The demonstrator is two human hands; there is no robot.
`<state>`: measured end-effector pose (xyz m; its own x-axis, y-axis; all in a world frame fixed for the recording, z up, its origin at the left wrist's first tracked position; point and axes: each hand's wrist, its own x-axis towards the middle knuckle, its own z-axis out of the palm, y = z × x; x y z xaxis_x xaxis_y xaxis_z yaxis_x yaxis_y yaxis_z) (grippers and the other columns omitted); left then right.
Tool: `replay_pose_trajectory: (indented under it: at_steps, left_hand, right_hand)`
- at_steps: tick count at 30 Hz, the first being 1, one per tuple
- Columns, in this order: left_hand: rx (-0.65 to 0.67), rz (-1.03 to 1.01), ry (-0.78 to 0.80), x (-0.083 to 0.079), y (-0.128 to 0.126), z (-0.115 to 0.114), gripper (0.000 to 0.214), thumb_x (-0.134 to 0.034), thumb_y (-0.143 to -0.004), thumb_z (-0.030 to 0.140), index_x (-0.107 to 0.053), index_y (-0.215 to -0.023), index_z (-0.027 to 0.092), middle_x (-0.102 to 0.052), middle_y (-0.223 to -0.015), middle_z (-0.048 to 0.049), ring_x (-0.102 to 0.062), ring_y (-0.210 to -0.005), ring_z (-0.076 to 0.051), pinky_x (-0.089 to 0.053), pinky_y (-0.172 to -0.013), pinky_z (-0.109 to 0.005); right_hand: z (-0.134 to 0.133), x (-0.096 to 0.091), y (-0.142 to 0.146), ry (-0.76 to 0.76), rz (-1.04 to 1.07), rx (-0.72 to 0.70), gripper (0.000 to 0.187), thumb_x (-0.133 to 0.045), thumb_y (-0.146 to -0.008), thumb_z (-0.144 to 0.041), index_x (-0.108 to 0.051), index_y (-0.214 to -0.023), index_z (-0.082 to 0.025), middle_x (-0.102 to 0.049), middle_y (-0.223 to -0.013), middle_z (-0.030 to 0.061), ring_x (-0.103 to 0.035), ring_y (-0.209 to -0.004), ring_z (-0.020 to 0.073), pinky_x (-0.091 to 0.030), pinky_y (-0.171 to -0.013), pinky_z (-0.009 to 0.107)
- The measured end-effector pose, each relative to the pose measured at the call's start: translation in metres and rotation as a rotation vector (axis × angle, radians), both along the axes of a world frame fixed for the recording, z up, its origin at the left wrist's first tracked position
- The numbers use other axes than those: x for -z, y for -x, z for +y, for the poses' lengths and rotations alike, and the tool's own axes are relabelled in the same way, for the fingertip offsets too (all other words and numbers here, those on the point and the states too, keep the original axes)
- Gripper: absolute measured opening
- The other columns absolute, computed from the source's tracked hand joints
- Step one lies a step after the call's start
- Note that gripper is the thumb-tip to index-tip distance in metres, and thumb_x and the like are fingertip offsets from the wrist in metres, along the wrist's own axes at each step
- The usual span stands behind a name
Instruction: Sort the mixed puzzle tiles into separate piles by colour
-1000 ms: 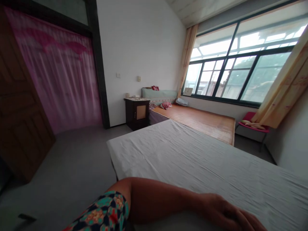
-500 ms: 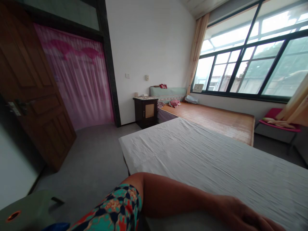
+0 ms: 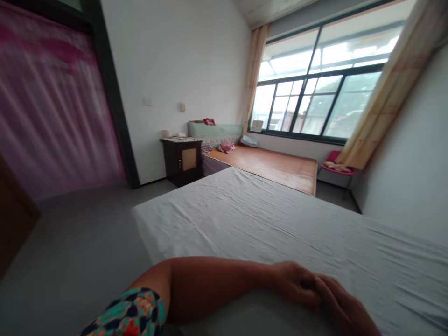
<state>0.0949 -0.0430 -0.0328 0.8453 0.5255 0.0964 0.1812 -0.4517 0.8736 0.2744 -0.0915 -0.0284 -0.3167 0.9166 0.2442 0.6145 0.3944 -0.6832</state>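
From the lower left my left arm reaches across, a patterned sleeve (image 3: 129, 310) at its upper end. My left hand (image 3: 292, 282) is low in the view, over a bed with a grey sheet (image 3: 224, 219). Against its fingertips lies my right hand (image 3: 341, 303), which comes in from the bottom edge. The right fingers look stretched out and close together. Where the hands meet, the left fingers are partly hidden and blurred. I see no object in either hand. Creases run across the sheet.
Beyond the sheet is a bed with a brown mat (image 3: 276, 165). A dark bedside cabinet (image 3: 182, 161) stands by the wall. A pink curtain (image 3: 59, 112) hangs in the doorway at left. At right are a window (image 3: 315, 107) and a pink chair (image 3: 334, 163).
The view has turned to the right, so the door and the green stool have mostly or fully left the picture. My hands now show more fully, further left and higher.
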Motion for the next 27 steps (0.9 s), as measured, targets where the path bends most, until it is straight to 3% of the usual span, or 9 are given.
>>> replay_pose_trajectory:
  at_steps: [5, 15, 27]
  left_hand:
    - [-0.001, -0.020, -0.033, -0.018, 0.007, -0.007, 0.017, -0.048, -0.077, 0.013, -0.065, -0.076, 0.012, -0.064, -0.065, 0.0004, -0.060, -0.064, -0.012, -0.046, -0.063, -0.020]
    - [0.024, -0.099, -0.006, -0.022, 0.004, -0.006, 0.015, -0.046, -0.075, 0.013, -0.060, -0.074, 0.012, -0.059, -0.064, 0.0016, -0.054, -0.060, -0.009, -0.042, -0.059, -0.019]
    - [0.004, -0.029, -0.015, -0.028, 0.004, -0.008, 0.016, -0.045, -0.075, 0.017, -0.060, -0.074, 0.013, -0.060, -0.064, 0.0011, -0.053, -0.061, -0.010, -0.042, -0.061, -0.019]
  right_hand:
    - [-0.004, -0.017, 0.012, 0.022, 0.007, -0.016, 0.044, -0.033, -0.092, -0.048, -0.066, -0.105, -0.022, -0.067, -0.102, 0.0072, -0.060, -0.093, 0.0201, -0.047, -0.086, 0.032]
    - [-0.005, -0.019, 0.014, -0.020, 0.044, 0.000, 0.040, -0.034, -0.093, -0.046, -0.067, -0.099, -0.024, -0.067, -0.087, 0.0029, -0.056, -0.087, 0.0177, -0.042, -0.082, 0.030]
    - [-0.006, -0.021, 0.013, 0.003, 0.051, 0.012, 0.038, -0.036, -0.094, -0.043, -0.067, -0.101, -0.023, -0.067, -0.090, 0.0033, -0.056, -0.090, 0.0173, -0.042, -0.084, 0.030]
